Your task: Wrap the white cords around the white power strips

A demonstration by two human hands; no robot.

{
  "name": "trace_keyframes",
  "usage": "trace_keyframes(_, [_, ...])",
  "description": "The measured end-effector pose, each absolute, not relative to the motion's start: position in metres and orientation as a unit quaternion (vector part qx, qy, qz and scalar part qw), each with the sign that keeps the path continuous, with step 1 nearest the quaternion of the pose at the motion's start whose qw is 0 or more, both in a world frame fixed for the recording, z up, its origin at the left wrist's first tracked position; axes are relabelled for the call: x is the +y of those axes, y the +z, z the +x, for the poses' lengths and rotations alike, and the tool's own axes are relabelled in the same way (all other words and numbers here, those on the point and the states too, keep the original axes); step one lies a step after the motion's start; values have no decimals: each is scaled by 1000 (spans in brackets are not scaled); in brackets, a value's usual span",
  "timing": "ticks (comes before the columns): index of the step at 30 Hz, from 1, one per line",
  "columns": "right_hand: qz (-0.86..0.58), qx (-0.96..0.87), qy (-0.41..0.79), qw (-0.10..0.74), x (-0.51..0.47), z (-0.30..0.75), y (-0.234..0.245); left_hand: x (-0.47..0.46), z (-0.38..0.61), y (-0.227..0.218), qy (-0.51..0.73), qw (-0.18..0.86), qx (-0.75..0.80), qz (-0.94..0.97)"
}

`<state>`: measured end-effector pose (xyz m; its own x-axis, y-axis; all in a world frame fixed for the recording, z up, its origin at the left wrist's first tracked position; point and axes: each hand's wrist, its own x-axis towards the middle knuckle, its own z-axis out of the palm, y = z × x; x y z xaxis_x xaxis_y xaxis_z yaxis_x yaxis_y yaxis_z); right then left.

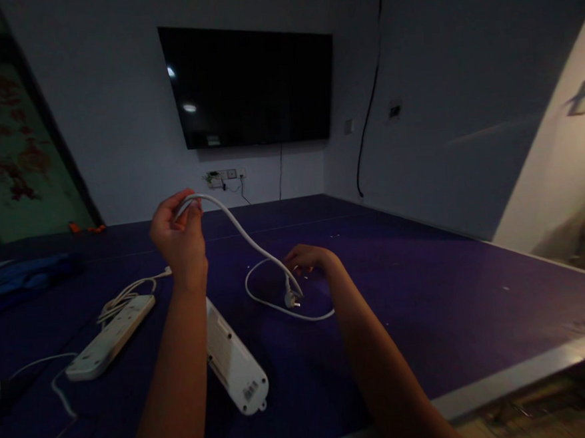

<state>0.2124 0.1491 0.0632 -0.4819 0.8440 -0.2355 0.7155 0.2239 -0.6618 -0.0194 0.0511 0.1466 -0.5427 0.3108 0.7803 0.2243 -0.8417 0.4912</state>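
Note:
My left hand (pixel 179 230) is raised, with its thumb and fingers pinched round a white power cord (pixel 243 230). From there the cord slopes down to the right, towards my right hand (pixel 309 258). The curled fingers of that hand are on the cord just above its plug (pixel 291 300), partly hidden. A loop of the same cord rests on the purple surface (pixel 429 309) around the plug. Underside up, a white power strip (pixel 237 363) with a barcode label lies beside my left forearm, which covers its far end.
Another white power strip (pixel 111 338) lies at the left, its cord (pixel 120 301) bundled behind it. Dark blue cloth (pixel 30 274) is at the far left. A television (pixel 253 85) hangs on the wall above sockets (pixel 226 175). A black cable (pixel 372 100) hangs in the corner.

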Motion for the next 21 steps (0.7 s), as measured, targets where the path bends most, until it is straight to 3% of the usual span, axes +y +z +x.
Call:
trace_keyframes(9, [-465,-773,431,-41,141,230,57,58,-40,146,874,-45,269,403])
trace_keyframes(21, [-376,-786,490,23,138,220,60,58,-40,147,917,-52,221,327])
